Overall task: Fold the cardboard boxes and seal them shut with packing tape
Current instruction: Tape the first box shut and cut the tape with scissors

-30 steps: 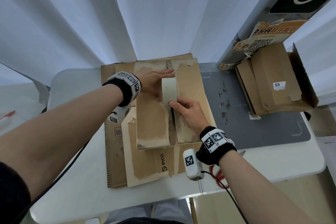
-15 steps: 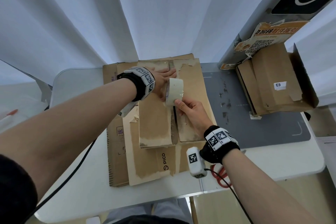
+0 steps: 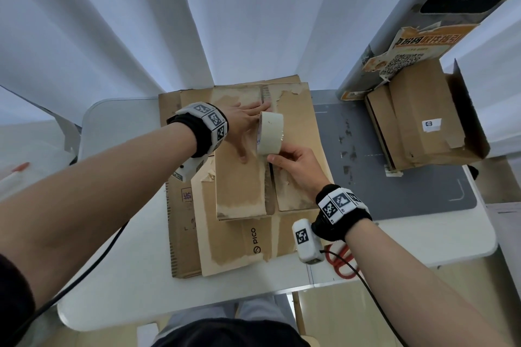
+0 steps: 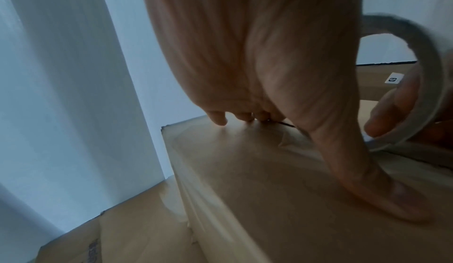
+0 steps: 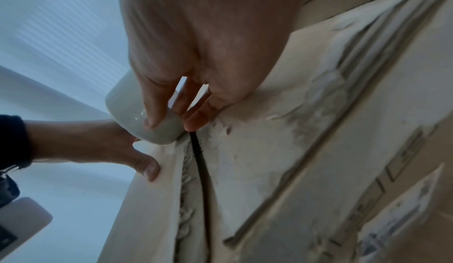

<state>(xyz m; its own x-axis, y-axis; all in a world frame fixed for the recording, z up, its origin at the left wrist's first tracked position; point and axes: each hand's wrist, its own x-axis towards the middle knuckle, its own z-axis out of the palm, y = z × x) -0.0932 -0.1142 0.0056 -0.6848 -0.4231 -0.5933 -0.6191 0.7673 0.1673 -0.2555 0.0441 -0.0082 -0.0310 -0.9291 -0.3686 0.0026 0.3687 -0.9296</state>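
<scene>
A brown cardboard box (image 3: 239,186) stands mid-table with both top flaps folded down and a dark seam between them. My left hand (image 3: 244,128) lies flat on the left flap near the far end, with straight fingers (image 4: 218,119) pressing the cardboard (image 4: 257,189). My right hand (image 3: 282,156) pinches a cream tape roll (image 3: 270,134) and holds it on edge over the seam. In the right wrist view the thumb sits on the outside of the tape roll (image 5: 132,112) and the other fingers reach inside it. The tape roll (image 4: 438,69) shows beside my left palm.
Flattened cardboard (image 3: 183,234) lies under the box. A second, open box (image 3: 417,127) stands at the right edge of a grey mat (image 3: 366,166), against a pole with a poster (image 3: 408,51). Red scissors (image 3: 345,260) lie near the table's front edge. White curtains hang behind.
My right hand has tipped the tape roll up from flat on the seam and carried it a little farther away. My left hand slid farther along the left flap.
</scene>
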